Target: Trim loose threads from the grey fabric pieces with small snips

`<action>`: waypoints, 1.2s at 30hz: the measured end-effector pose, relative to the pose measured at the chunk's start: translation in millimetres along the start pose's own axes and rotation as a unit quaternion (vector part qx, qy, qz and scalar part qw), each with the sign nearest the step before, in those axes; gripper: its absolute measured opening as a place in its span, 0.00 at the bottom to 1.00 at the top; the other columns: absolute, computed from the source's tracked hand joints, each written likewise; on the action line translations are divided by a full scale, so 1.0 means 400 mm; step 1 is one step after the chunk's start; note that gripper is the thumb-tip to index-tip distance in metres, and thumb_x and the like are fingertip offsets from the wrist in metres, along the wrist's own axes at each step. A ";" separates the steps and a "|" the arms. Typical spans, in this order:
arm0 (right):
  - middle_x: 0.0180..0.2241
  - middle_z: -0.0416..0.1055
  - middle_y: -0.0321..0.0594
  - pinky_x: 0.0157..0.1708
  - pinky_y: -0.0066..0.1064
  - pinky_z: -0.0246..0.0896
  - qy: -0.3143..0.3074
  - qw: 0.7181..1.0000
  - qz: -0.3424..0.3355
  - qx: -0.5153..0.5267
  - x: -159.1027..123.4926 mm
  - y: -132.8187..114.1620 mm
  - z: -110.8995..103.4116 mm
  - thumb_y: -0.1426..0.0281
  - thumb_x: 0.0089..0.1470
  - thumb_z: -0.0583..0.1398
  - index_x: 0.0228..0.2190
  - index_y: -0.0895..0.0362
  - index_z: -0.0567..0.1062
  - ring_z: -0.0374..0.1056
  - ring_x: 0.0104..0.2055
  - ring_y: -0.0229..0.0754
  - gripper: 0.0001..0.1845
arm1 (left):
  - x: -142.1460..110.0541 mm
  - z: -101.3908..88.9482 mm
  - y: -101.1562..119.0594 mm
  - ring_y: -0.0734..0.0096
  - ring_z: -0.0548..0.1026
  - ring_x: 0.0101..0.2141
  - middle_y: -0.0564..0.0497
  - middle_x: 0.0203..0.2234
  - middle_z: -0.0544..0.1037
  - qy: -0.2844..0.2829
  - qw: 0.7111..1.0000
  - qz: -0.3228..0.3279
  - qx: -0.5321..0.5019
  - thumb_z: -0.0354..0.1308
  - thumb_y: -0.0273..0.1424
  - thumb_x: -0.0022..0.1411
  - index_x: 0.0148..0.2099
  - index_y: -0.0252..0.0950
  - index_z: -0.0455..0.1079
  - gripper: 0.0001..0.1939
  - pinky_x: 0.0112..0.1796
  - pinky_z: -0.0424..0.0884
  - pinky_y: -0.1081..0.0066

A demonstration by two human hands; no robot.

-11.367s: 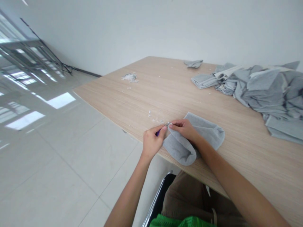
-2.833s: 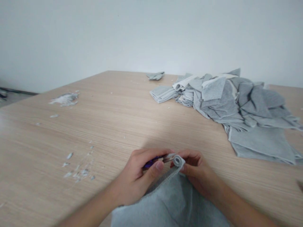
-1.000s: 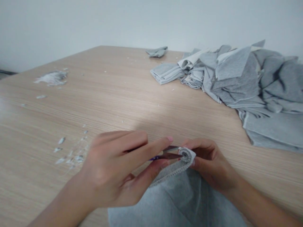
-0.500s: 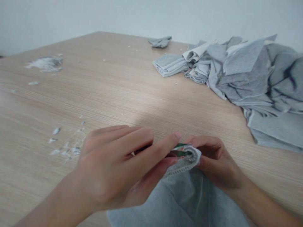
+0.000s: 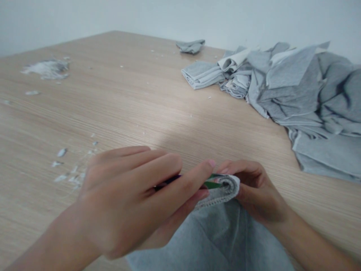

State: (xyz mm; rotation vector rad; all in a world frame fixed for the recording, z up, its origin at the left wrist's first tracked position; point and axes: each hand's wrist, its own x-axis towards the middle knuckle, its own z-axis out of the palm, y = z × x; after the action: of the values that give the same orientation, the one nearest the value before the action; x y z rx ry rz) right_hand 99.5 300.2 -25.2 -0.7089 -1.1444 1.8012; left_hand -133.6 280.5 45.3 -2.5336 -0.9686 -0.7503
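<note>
My left hand (image 5: pixel 135 199) is closed around thread snips (image 5: pixel 213 184) with two green blades, mostly covered by my fingers. The blade tips reach into the curled, overlocked edge of a grey cloth piece (image 5: pixel 222 229). On the other side of that edge, my right hand (image 5: pixel 256 188) pinches the cloth between thumb and fingers. The rest of the cloth hangs below both hands and runs out of view at the bottom. Whether the blades touch the stitching cannot be made out.
A heap of grey cloth pieces (image 5: pixel 299 90) covers the right side of the wooden table (image 5: pixel 121 101). One small folded grey piece (image 5: pixel 191 46) lies apart at the back. Left of me are a pile of white thread scraps (image 5: pixel 47 69) and loose fabric snippets (image 5: pixel 62 152).
The view has shifted slightly. My left hand has tilted a little and moved slightly left, while the snips stay at the curled edge. My right hand keeps its pinch.
</note>
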 end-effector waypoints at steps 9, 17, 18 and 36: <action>0.31 0.80 0.36 0.33 0.24 0.71 -0.018 0.999 -0.026 0.010 0.006 0.002 0.000 0.66 0.46 0.74 0.34 0.46 0.85 0.75 0.33 0.35 0.10 | 0.007 -0.007 0.003 0.77 0.66 0.16 0.58 0.19 0.73 0.005 1.000 0.011 0.009 0.64 0.36 0.63 0.51 0.39 0.74 0.15 0.19 0.58 0.72; 0.32 0.81 0.35 0.35 0.24 0.71 -0.015 1.000 -0.021 0.016 0.004 0.005 0.001 0.67 0.46 0.73 0.34 0.46 0.84 0.75 0.34 0.35 0.10 | 0.004 0.001 0.016 0.74 0.67 0.17 0.57 0.19 0.72 0.009 1.000 -0.020 0.008 0.62 0.37 0.64 0.53 0.44 0.73 0.15 0.20 0.59 0.70; 0.32 0.81 0.35 0.35 0.24 0.71 -0.015 0.999 -0.022 0.018 0.005 0.005 0.001 0.67 0.46 0.74 0.34 0.46 0.84 0.75 0.34 0.35 0.10 | 0.004 0.001 0.018 0.74 0.67 0.17 0.57 0.19 0.72 0.010 1.000 -0.023 0.007 0.61 0.37 0.64 0.53 0.44 0.73 0.15 0.20 0.59 0.70; 0.32 0.81 0.33 0.36 0.22 0.71 -0.011 0.999 -0.020 0.040 0.007 0.009 0.000 0.68 0.45 0.74 0.33 0.47 0.84 0.76 0.34 0.33 0.10 | 0.004 0.026 0.018 0.74 0.67 0.19 0.56 0.20 0.73 0.039 0.997 -0.043 -0.047 0.59 0.36 0.67 0.53 0.37 0.74 0.15 0.22 0.61 0.71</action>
State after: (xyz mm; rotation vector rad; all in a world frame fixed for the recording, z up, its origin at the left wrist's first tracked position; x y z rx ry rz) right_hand 96.9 302.0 -28.4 -0.6148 -1.0873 1.8145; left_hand -123.9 281.0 37.0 -2.5339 -1.0460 -0.9341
